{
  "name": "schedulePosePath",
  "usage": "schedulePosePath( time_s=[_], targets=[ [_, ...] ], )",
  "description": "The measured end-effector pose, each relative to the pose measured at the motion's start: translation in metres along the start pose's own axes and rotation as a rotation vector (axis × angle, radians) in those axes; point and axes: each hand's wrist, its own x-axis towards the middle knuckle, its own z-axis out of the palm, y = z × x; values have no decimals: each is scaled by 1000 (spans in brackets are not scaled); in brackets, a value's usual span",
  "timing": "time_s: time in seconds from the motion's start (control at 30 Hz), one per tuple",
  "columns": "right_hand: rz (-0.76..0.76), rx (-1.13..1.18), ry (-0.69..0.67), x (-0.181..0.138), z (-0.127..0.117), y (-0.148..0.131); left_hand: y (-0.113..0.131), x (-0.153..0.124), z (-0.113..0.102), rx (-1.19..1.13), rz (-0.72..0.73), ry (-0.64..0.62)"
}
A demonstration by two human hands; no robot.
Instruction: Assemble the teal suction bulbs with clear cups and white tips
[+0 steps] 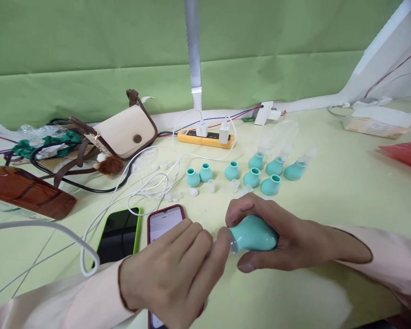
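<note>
My right hand [287, 235] is wrapped round a teal rubber bulb [253, 234], holding it sideways with its neck toward the left. My left hand [178, 269] has its fingers pinched at the bulb's neck, where a small clear tip seems to sit; the tip is mostly hidden by my fingers. Beyond my hands, several more teal bulbs [251, 176] stand on the pale yellow table [345, 192]. Small clear plastic tips [211, 185] lie among them.
Two phones lie near my left hand, one with a green case [118, 233], one with a red case [162, 221]. White cables [147, 183], a yellow power strip [205, 137], a cream handbag [126, 132] and a brown case [23, 192] sit to the left. A box [376, 121] stands far right.
</note>
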Motion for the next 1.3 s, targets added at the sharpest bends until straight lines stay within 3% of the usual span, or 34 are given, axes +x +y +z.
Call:
schedulePosePath(
  time_s=[0.1, 0.2, 0.33, 0.43, 0.57, 0.63, 0.7, 0.87, 0.97, 1.1, 1.17, 1.3],
  targets=[
    [42, 94, -51, 0, 0, -2, -2, -1, -1, 187, 215, 44],
    [49, 38, 8, -2, 4, -3, -5, -3, 0, 206, 231, 64],
    [-100, -143, 118, -2, 10, 0, -2, -5, 3, 12, -1, 68],
    [-297, -381, 232, -1, 9, 4, -1, -3, 2, -213, -308, 96],
    [-495, -741, 322, 2, 7, 9, -5, 4, -3, -503, -628, -150],
    [-498, -795, 329, 3, 7, 12, -8, 6, -5, -595, -683, -244],
    [-454, -751, 315, 4, 8, 14, -8, 8, -5, -624, -715, -246],
    [-252, -456, 224, 4, 10, 15, -5, 5, 0, -570, -704, -145],
    [-129, -402, 199, 5, 10, 16, -6, 4, 2, -590, -650, -135],
    [-108, -389, 287, 7, 8, 17, -12, 3, 8, -662, -670, -162],
    [-113, -373, 364, 8, 7, 16, -13, 3, 14, -585, -684, -222],
    [-112, -357, 433, 7, 8, 13, -6, -2, 30, -305, -506, -478]
  ],
)
